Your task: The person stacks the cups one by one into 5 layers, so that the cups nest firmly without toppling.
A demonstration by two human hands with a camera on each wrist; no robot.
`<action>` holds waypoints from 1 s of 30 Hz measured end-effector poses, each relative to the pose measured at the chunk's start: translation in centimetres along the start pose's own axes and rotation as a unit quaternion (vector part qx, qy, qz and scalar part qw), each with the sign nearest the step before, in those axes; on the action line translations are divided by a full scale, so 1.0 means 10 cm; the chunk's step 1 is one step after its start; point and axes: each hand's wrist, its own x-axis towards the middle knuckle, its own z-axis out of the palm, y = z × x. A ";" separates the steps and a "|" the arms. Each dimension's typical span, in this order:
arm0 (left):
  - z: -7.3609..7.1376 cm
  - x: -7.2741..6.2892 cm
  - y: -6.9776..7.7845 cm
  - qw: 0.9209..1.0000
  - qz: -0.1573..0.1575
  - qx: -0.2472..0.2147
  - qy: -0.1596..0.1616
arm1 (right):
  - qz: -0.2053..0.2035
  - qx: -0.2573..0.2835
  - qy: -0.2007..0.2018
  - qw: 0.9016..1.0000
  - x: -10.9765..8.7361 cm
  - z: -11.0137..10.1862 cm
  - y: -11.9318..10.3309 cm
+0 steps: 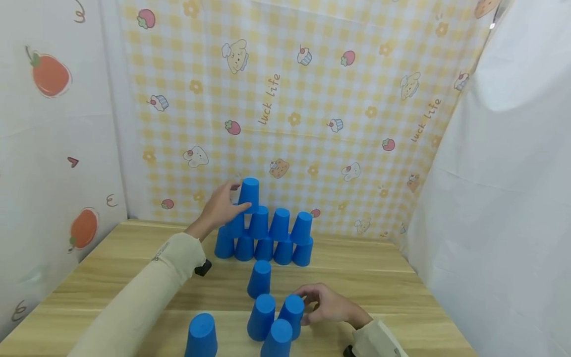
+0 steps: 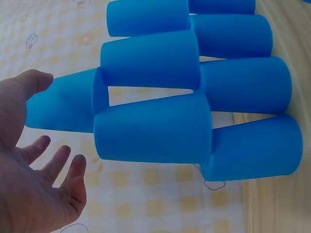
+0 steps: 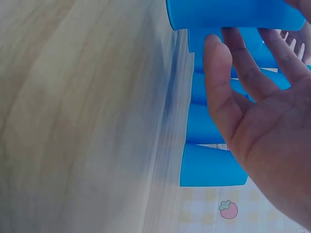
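1. The left hand [image 1: 221,206] is reaching to the top cup [image 1: 249,194] of the pyramid [image 1: 264,233]; thumb and fingers are lying lightly against its left side, loosely spread rather than clamped. In the left wrist view the palm [image 2: 29,194] is showing open with a gap to the cups.
2. The right hand [image 1: 327,303] is resting low on the wooden table [image 1: 366,277], fingertips touching the side of a loose cup [image 1: 292,310]; the fingers are only slightly bent, not wrapping it. The right wrist view is showing the same hand [image 3: 262,111] spread open.
3. The pyramid is standing at the back of the table, near the checked backdrop [image 1: 312,109]: five cups in the bottom row, four above, one on top at the left end, ten counted.
4. Five loose cups are sitting upside down in front: one single cup [image 1: 259,278] mid-table, a cluster of three by the right hand, one more [image 1: 201,334] apart at the left.
5. All cups are blue, fifteen in total.
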 end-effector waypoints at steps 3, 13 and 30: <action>0.02 -0.09 -0.03 1.000 -0.014 0.005 0.012 | -0.001 -0.001 -0.001 1.000 0.00 0.01 -0.01; 0.08 -0.36 -0.02 0.997 0.001 -0.022 0.071 | -0.003 -0.018 0.004 1.000 0.03 0.02 -0.01; 0.24 -0.73 0.04 0.997 0.073 0.025 -0.016 | -0.014 -0.051 0.090 0.995 0.03 -0.02 -0.06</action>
